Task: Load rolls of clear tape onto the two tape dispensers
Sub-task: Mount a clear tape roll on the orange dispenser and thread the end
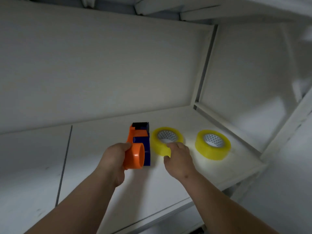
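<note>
Gripping: our left hand [114, 159] holds the orange dispenser [137, 146].
Pinching: our right hand [179, 157] closes on the near tape roll [162, 144], dispenser's 3 o'clock.
Advice: we seat its core squarely on the hub.

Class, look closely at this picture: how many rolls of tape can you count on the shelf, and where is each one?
2. One tape roll lies flat just right of the orange dispenser, with the right hand gripping its near edge. The other roll lies flat further right, near the shelf's right edge. None appears hidden.

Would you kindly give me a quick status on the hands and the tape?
Left hand grips orange dispenser. Right hand pinching near tape roll, flat on shelf. Second roll lies apart, right. Nothing blocking.
</note>
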The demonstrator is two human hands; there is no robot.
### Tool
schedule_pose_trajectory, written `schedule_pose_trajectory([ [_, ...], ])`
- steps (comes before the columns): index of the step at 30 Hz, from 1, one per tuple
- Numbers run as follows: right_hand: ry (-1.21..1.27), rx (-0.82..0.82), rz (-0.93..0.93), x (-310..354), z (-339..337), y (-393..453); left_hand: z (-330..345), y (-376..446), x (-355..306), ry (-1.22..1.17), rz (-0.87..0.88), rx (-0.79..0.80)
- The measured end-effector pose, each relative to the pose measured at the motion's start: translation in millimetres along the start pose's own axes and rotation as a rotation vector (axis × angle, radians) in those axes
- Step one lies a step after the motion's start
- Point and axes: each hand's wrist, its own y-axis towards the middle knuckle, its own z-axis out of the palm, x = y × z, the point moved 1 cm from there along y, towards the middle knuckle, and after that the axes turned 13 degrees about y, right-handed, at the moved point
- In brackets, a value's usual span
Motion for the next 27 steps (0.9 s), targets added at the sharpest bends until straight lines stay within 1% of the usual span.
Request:
schedule_pose_trajectory([
  [4,-0.107,0.035,-0.123,-5.2,3.8,17.1,5.1,14.6,-5.2,-0.012,0.03,-0.027],
  [6,-0.153,0.065,-0.121,-4.3,7.6,24.6,5.6,20.8,-7.5,-0.022,0.037,-0.031],
  [9,-0.22,0.114,-0.054,-4.2,12.9,33.6,4.6,27.4,-7.3,-0.033,0.045,-0.035],
  [17,-0.375,-0.003,-0.048,-7.0,20.3,41.3,-0.7,33.6,-1.8,-0.051,0.033,-0.061],
  [19,-0.401,-0.003,-0.062,-8.3,20.4,40.3,0.1,31.7,-1.9,-0.055,0.036,-0.069],
  [22,-0.396,0.029,-0.073,-13.2,18.6,37.0,1.5,27.7,0.0,-0.065,0.044,-0.092],
  [24,-0.338,0.029,-0.066,-17.5,14.0,32.2,3.3,23.0,2.5,-0.072,0.046,-0.115],
  [26,-0.219,0.007,-0.041,-22.3,6.3,27.7,6.7,17.0,5.1,-0.094,0.045,-0.129],
  [27,-0.118,-0.011,-0.018,-24.1,0.9,26.1,8.8,13.8,6.1,-0.108,0.042,-0.14],
])
